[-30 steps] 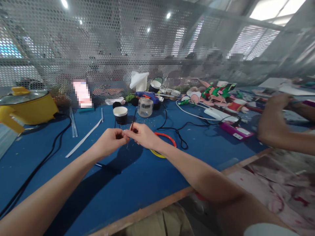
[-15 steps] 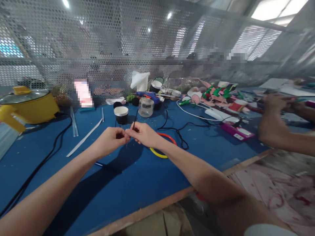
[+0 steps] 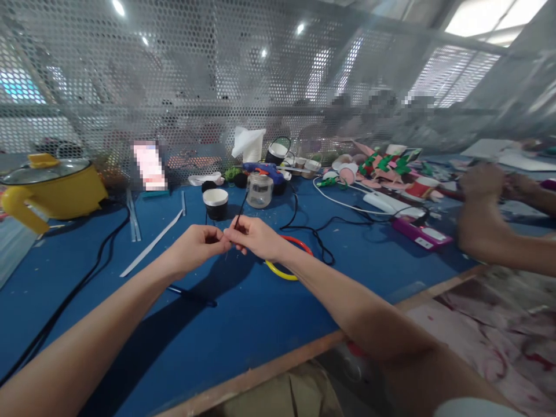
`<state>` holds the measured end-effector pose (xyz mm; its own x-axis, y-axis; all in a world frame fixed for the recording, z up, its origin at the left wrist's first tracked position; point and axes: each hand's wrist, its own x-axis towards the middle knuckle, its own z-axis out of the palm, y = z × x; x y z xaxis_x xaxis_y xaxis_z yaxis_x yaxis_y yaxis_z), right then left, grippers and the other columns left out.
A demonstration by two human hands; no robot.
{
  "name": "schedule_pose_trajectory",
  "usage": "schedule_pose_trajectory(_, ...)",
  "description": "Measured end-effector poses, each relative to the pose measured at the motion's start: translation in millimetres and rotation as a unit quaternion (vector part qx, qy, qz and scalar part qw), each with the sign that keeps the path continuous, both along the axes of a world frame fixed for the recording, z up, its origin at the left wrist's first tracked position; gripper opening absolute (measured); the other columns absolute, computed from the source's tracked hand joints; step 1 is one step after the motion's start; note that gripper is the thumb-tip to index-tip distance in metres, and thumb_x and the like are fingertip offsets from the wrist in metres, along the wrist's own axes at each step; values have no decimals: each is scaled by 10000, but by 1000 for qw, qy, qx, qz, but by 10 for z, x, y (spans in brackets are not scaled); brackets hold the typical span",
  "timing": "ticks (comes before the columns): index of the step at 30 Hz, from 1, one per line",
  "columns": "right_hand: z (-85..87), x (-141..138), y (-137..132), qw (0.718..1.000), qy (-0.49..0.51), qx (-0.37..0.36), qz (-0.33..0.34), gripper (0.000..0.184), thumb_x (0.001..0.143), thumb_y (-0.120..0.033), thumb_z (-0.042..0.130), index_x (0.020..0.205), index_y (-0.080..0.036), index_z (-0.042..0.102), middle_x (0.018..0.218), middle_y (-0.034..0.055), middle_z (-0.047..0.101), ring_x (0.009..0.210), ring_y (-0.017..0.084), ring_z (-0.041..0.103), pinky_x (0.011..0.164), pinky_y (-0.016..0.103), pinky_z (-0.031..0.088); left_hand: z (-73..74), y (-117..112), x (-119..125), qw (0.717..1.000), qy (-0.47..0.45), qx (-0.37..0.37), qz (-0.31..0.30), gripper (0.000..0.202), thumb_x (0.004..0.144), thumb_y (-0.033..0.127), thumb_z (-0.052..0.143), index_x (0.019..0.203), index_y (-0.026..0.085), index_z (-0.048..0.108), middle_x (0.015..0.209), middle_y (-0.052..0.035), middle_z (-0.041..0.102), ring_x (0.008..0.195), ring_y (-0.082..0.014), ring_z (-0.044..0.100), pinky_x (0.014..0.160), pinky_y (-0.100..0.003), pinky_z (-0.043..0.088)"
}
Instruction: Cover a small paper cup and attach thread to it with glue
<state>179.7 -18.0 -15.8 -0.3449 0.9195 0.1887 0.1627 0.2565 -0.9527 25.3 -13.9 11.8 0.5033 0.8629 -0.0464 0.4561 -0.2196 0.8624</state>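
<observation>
My left hand [image 3: 197, 249] and my right hand [image 3: 258, 238] meet fingertip to fingertip above the blue table. Both are closed in a pinch. A thin black strand [image 3: 241, 209] rises from between my right thumb and fingers; whether it is wire or cord I cannot tell. Another short dark end shows above my left fingers, and what the left fingertips pinch is mostly hidden. Just behind the hands stand a small black-and-white cup [image 3: 216, 205] and a transparent jar [image 3: 259, 192]. A red-and-yellow ring [image 3: 282, 273] lies partly under my right forearm.
A yellow electric pot [image 3: 56, 188] stands at the left, its black cable running forward. White strips [image 3: 152, 242] and a dark slim tool [image 3: 191, 295] lie nearby. Behind are a blue glue gun [image 3: 263, 169] and a mesh screen. A purple box [image 3: 419, 233] and a co-worker's hands [image 3: 482, 182] are rightward.
My hands keep the same pinch, with almost no movement. The view shifts slightly. At the right, the co-worker's hands have changed position a little.
</observation>
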Motion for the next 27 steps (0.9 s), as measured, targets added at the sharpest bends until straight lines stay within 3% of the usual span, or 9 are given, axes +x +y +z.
schedule_pose_trajectory(7,15,-7,-33,995,-80,32,-56,220,783,-361,476,699,-164,427,496,-53,456,396,60,443,407,186,352,14,6,-16,999,25,33,-8,215,646,348,546,623,135,563,558,29,514,537,-95,432,516,-214,316)
schedule_pose_trajectory(17,21,-37,-62,978,-146,96,-112,256,770,-381,485,662,-149,471,555,-25,476,486,74,421,463,206,323,-88,28,1,998,36,51,12,213,634,341,546,590,134,528,505,49,438,481,-76,357,470,-209,265)
schedule_pose_trajectory(19,16,-36,-60,986,-120,69,-95,268,756,-399,500,661,-152,458,551,-30,466,480,73,421,450,205,331,-96,22,7,999,21,35,13,220,634,346,549,596,130,532,512,48,429,489,-73,349,469,-208,252)
schedule_pose_trajectory(24,2,-6,-25,999,12,-13,32,245,744,-400,513,737,-165,444,602,-31,485,510,72,465,436,192,391,-26,-14,8,999,-15,-33,9,261,615,383,578,638,124,559,497,62,391,456,-57,295,442,-202,207)
schedule_pose_trajectory(27,3,4,-5,999,5,-23,28,221,746,-364,523,708,-161,444,545,-47,463,475,59,446,421,177,381,20,-21,-3,999,-5,-46,2,272,629,395,575,657,125,569,485,71,368,434,-51,258,424,-205,177)
